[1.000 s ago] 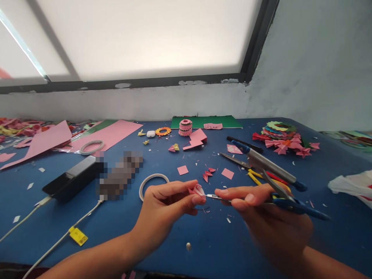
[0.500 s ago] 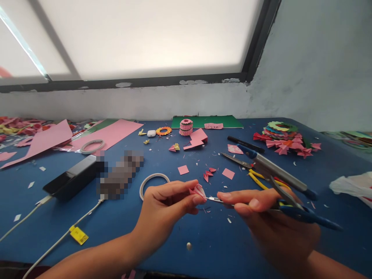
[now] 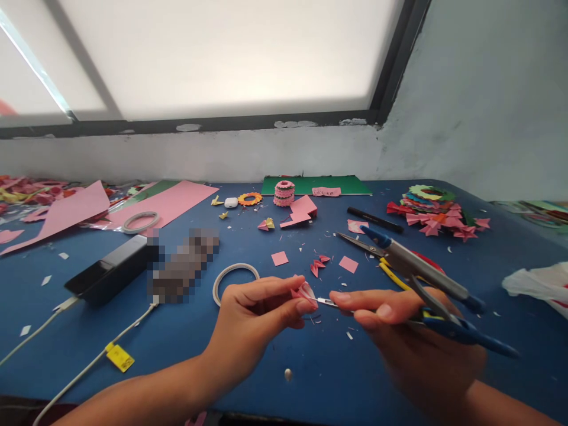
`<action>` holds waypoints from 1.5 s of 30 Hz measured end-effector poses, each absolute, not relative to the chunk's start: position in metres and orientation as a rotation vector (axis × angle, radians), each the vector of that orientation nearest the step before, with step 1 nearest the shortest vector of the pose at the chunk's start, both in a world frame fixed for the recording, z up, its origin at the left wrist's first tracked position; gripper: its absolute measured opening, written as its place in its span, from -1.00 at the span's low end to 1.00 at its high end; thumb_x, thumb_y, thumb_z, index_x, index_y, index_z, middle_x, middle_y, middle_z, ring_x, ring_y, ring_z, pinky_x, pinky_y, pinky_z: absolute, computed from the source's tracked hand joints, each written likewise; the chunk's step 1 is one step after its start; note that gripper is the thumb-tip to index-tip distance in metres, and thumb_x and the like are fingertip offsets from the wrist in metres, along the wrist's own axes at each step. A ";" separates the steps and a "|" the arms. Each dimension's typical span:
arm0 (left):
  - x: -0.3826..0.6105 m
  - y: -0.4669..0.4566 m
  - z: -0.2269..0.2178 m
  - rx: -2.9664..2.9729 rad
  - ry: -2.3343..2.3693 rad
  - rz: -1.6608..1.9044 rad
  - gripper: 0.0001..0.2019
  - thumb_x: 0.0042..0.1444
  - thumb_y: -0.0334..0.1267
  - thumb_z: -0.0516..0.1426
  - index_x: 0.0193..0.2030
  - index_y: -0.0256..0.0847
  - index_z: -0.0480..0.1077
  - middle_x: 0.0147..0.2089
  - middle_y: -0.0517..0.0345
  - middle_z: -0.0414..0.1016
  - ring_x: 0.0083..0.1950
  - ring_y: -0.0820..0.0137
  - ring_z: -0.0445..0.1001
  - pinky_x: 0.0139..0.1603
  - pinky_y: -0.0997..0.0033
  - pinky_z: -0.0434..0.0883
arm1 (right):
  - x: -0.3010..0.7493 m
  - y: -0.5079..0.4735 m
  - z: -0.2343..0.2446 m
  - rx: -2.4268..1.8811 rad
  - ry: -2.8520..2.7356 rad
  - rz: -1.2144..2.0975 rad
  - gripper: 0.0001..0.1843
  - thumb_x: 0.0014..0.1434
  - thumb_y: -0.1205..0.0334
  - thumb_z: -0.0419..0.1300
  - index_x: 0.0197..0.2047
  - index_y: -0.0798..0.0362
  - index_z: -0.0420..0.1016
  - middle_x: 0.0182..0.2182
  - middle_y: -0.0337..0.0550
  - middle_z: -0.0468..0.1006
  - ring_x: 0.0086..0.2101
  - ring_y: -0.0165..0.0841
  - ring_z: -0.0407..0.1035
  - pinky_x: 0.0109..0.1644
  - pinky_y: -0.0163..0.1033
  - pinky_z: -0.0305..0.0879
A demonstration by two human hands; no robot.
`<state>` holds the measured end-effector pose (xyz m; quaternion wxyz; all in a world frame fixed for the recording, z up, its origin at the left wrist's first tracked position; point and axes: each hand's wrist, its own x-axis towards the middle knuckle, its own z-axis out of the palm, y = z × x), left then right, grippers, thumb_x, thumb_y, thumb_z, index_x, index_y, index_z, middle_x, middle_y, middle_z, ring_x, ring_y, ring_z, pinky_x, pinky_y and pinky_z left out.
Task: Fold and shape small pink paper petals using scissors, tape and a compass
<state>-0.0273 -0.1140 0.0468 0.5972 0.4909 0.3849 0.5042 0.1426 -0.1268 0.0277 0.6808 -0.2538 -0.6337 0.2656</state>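
Note:
My left hand [image 3: 251, 313] pinches a small folded pink paper piece [image 3: 307, 291] between thumb and fingertips above the blue table. Coming from the right, my right hand [image 3: 412, 331] grips a drawing compass [image 3: 432, 271] with grey legs and blue ends. The compass's thin metal tip points left and meets the folded paper, seemingly inside its fold; the exact contact is too small to tell. Just beyond the hands lie several folded pink petals [image 3: 316, 269] and two pink paper squares, one left [image 3: 280, 258] and one right [image 3: 348, 264].
Scissors [image 3: 361, 244] with yellow handles lie behind the compass, near a black pen [image 3: 375, 220]. A tape roll [image 3: 235, 267] rests beside my left hand. Paper ornaments [image 3: 437, 216] are piled at back right. A black device [image 3: 109, 266] and cables occupy the left; paper scraps are scattered about.
The compass has shifted slightly left, its tip a little further over the folded paper. My left hand keeps its pinch almost in place.

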 end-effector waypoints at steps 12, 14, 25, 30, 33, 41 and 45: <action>-0.026 -0.116 0.046 1.106 0.919 1.140 -0.86 -0.15 -0.34 0.35 -0.37 -0.11 0.61 -0.49 0.19 0.58 -0.43 0.48 0.53 -0.47 0.68 0.51 | 0.143 -0.126 0.019 -0.580 -1.437 0.632 -0.64 0.03 0.58 0.20 -0.26 -0.13 0.39 -0.26 -0.38 0.63 -0.29 -0.34 0.54 -0.19 -0.22 0.55; -0.026 -0.116 0.045 1.096 0.904 1.140 -0.86 -0.15 -0.35 0.35 -0.36 -0.11 0.61 -0.48 0.20 0.59 -0.43 0.49 0.54 -0.47 0.69 0.51 | 0.144 -0.127 0.018 -0.586 -1.446 0.604 -0.66 0.04 0.56 0.20 -0.27 -0.12 0.38 -0.26 -0.37 0.62 -0.30 -0.34 0.54 -0.21 -0.22 0.55; -0.027 -0.113 0.046 1.151 0.931 1.136 -0.88 -0.10 -0.31 0.32 -0.34 -0.13 0.60 -0.42 0.14 0.61 -0.38 0.43 0.55 -0.46 0.62 0.52 | 0.177 -0.076 0.030 -1.328 -2.001 -0.023 -0.85 0.17 0.18 0.13 -0.20 0.00 0.45 -0.43 -0.20 0.61 -0.45 -0.29 0.51 -0.44 -0.26 0.37; -0.028 -0.112 0.045 1.167 0.940 1.119 -0.87 -0.10 -0.32 0.32 -0.33 -0.15 0.60 -0.45 0.13 0.60 -0.41 0.42 0.54 -0.49 0.58 0.53 | 0.178 -0.076 0.013 -1.525 -2.452 0.037 -0.88 0.10 0.35 0.18 -0.31 0.01 0.54 -0.44 -0.14 0.62 -0.41 -0.21 0.51 -0.45 -0.25 0.31; -0.027 -0.111 0.046 1.157 0.929 1.115 -0.87 -0.10 -0.34 0.31 -0.34 -0.14 0.60 -0.46 0.16 0.59 -0.43 0.45 0.53 -0.49 0.60 0.52 | 0.178 -0.081 0.013 -1.543 -2.504 0.066 -0.91 0.01 0.36 0.26 -0.49 0.01 0.53 -0.56 -0.19 0.58 -0.52 -0.22 0.49 -0.54 -0.27 0.24; -0.026 -0.110 0.048 1.191 0.975 0.993 -0.88 -0.08 -0.34 0.30 -0.34 -0.11 0.60 -0.42 0.18 0.60 -0.40 0.47 0.54 -0.43 0.63 0.51 | 0.170 -0.094 0.036 -0.941 -2.083 0.081 -0.96 0.17 0.29 0.16 -0.30 0.00 0.43 -0.42 -0.27 0.59 -0.45 -0.44 0.47 -0.37 -0.36 0.36; -0.026 -0.110 0.048 1.192 0.988 0.960 -0.87 -0.09 -0.33 0.30 -0.33 -0.13 0.60 -0.42 0.17 0.61 -0.41 0.46 0.54 -0.42 0.60 0.52 | 0.167 -0.099 0.039 -0.687 -2.138 0.143 -0.90 0.16 0.35 0.17 -0.22 0.00 0.41 -0.41 -0.29 0.56 -0.45 -0.51 0.45 -0.38 -0.45 0.36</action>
